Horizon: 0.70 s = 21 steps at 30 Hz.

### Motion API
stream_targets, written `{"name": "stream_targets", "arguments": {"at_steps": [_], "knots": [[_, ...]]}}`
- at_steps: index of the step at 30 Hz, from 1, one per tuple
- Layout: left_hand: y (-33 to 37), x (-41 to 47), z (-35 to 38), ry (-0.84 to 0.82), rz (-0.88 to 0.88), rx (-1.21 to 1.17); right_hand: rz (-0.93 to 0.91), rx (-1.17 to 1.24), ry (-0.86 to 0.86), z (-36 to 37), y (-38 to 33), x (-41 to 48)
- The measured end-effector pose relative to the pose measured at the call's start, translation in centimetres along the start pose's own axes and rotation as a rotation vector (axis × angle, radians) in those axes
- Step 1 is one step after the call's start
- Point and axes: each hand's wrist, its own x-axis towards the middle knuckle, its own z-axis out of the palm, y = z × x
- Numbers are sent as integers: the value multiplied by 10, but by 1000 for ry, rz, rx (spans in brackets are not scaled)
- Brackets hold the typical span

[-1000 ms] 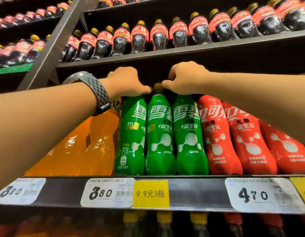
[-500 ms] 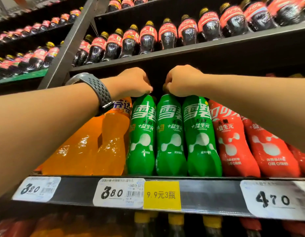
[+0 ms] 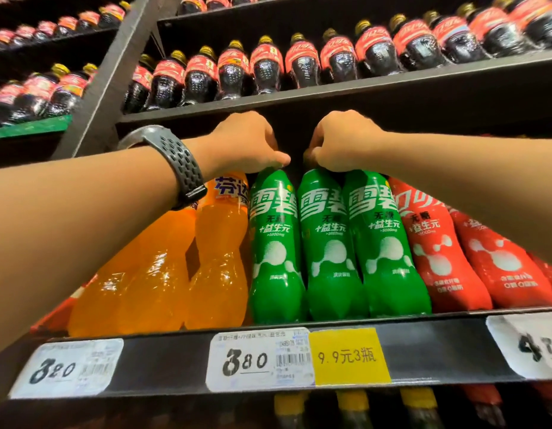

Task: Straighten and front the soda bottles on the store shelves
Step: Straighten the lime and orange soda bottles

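On the middle shelf: three green bottles upright at the front edge, labels out, between an orange bottle and red bottles.
Left hand: fingers curled down over the top of the left green bottle, cap hidden.
Right hand: clamped on the middle green bottle, knuckles covering the right green bottle.
Key relation: bottles directly beneath both hands, long axes vertical, each hand closest to its own.
Next call: probably a small twist about that axis.
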Motion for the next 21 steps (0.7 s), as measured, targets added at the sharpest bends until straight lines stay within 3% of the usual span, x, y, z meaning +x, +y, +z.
{"name": "stream_targets", "arguments": {"at_steps": [8,13,21], "knots": [[-13,-4,-5,89,22,-28,24,-55,-42,-5,-4,2],[-51,-13,-27,85,-7,36,-70,61,163,-13,-25,8],[-101,-38,-47,-29,-149,221,-155,111,-69,-2,-90,20]]}}
